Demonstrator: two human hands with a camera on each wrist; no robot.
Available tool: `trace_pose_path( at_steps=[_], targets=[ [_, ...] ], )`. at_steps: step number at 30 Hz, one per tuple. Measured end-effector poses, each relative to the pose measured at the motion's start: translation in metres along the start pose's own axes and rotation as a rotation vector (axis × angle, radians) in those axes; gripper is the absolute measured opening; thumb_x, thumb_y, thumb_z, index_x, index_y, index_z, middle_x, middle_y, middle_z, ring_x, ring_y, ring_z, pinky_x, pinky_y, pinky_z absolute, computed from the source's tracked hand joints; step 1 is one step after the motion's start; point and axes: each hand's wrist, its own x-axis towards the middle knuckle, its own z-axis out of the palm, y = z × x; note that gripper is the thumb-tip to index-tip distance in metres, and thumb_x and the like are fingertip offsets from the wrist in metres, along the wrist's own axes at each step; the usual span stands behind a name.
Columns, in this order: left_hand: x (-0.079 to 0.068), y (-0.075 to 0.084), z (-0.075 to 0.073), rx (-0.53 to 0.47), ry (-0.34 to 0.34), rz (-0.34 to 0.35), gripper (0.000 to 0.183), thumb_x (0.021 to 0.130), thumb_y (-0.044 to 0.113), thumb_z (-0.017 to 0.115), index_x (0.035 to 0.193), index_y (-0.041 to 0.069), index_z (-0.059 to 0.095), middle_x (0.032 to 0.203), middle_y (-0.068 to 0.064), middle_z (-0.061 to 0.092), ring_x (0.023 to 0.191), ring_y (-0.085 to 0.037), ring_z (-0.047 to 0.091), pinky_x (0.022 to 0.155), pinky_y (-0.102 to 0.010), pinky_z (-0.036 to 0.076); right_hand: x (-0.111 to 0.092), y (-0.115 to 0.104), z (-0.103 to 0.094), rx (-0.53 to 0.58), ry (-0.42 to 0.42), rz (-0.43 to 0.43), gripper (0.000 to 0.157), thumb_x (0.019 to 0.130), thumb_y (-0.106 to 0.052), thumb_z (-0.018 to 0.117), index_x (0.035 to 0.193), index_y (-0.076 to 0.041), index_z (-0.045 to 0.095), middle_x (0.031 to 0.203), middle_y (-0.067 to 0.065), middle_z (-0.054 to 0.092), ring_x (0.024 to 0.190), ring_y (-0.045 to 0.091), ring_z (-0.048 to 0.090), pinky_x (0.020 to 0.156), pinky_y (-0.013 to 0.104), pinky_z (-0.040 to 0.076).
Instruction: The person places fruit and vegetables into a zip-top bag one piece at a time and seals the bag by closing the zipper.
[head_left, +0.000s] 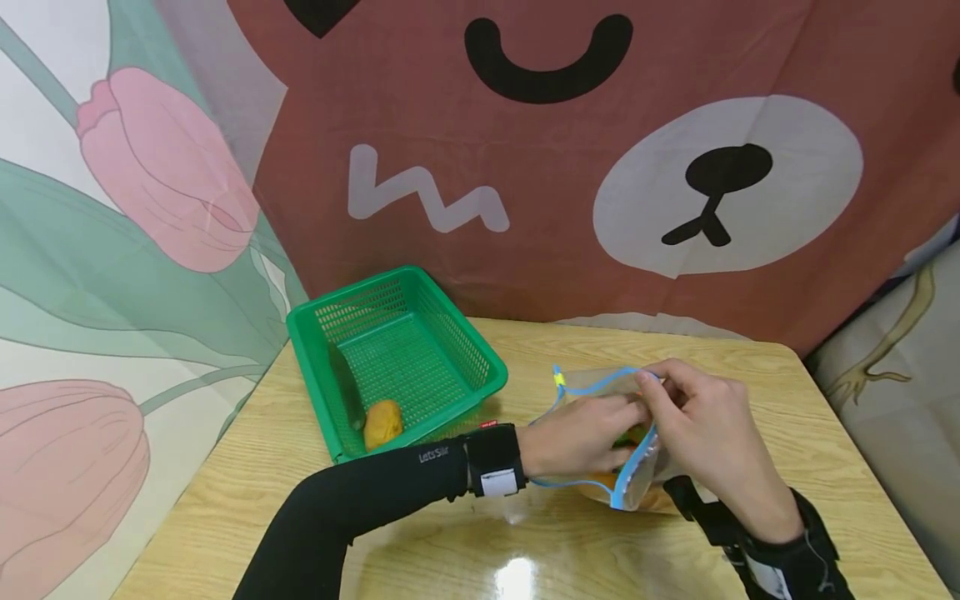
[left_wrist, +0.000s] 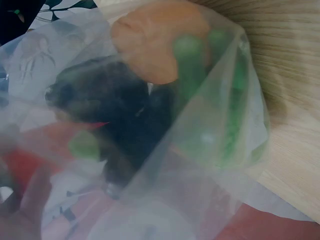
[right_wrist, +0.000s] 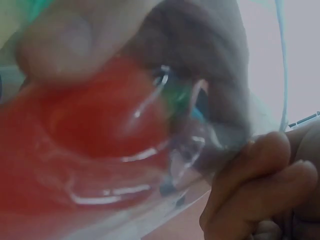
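A clear zip bag with a blue rim (head_left: 637, 462) stands on the table, its mouth spread. My left hand (head_left: 588, 429) reaches inside it, fingers curled round a glossy red vegetable (right_wrist: 110, 115) with a green part; its kind is unclear. Pinched between thumb and fingers of my right hand (head_left: 708, 425) is the bag's far right rim. Through the cloudy plastic in the left wrist view show an orange-brown rounded thing (left_wrist: 155, 40), green long pieces (left_wrist: 190, 65) and a dark shape (left_wrist: 100, 90). Plastic and fingers hide much of the contents.
A green mesh basket (head_left: 480, 375) sits left of the bag. In it lie a yellow-brown lumpy thing (head_left: 383, 423) and a long dark green vegetable (head_left: 345, 387). Behind the wooden table (head_left: 450, 542) hangs a printed cloth (head_left: 547, 167).
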Motion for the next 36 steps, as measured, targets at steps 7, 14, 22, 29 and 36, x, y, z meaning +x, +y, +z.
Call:
trace_pose_path(
  at_steps=[7, 14, 22, 29, 36],
  targets=[
    [0.011, -0.002, 0.0, -0.044, -0.116, -0.096, 0.023, 0.092, 0.015, 0.049, 0.114, 0.008, 0.046, 0.095, 0.005, 0.044, 0.074, 0.0, 0.043, 0.065, -0.007, 0.036, 0.0, 0.0, 0.002, -0.006, 0.036, -0.036, 0.01, 0.088, -0.016, 0.06, 0.082, -0.012, 0.067, 0.056, -0.011, 0.05, 0.043, 0.004, 0.039, 0.041, 0.019, 0.03],
    [0.023, -0.003, -0.003, 0.039, -0.147, -0.086, 0.017, 0.093, 0.013, 0.049, 0.108, 0.007, 0.055, 0.099, 0.001, 0.049, 0.086, -0.003, 0.042, 0.076, -0.008, 0.033, 0.001, -0.003, 0.001, -0.02, 0.009, -0.035, 0.013, 0.09, -0.018, 0.058, 0.085, -0.01, 0.067, 0.055, -0.009, 0.05, 0.042, 0.004, 0.037, 0.039, 0.023, 0.03],
    [0.021, -0.005, 0.001, 0.058, -0.299, -0.058, 0.02, 0.097, 0.016, 0.04, 0.104, 0.011, 0.058, 0.093, 0.002, 0.044, 0.066, -0.003, 0.043, 0.062, -0.01, 0.033, 0.0, -0.002, 0.003, -0.006, 0.045, -0.061, 0.008, 0.087, -0.015, 0.062, 0.085, -0.01, 0.068, 0.057, -0.01, 0.052, 0.043, 0.002, 0.039, 0.041, 0.022, 0.032],
    [0.01, 0.0, -0.009, 0.001, -0.279, -0.034, 0.024, 0.096, 0.015, 0.041, 0.116, 0.009, 0.052, 0.12, -0.002, 0.041, 0.098, -0.004, 0.041, 0.081, -0.007, 0.031, 0.0, 0.0, 0.003, 0.012, 0.046, -0.048, 0.009, 0.087, -0.015, 0.062, 0.086, -0.009, 0.068, 0.058, -0.009, 0.054, 0.047, 0.003, 0.046, 0.043, 0.021, 0.034],
    [-0.019, 0.009, -0.052, -0.176, -0.3, -0.036, 0.025, 0.095, 0.018, 0.048, 0.118, 0.011, 0.055, 0.122, 0.002, 0.049, 0.112, 0.0, 0.04, 0.091, -0.007, 0.028, 0.003, 0.0, 0.003, -0.004, 0.04, -0.045, 0.012, 0.089, -0.017, 0.059, 0.086, -0.008, 0.067, 0.057, -0.008, 0.052, 0.045, 0.004, 0.042, 0.043, 0.02, 0.032]
  ],
)
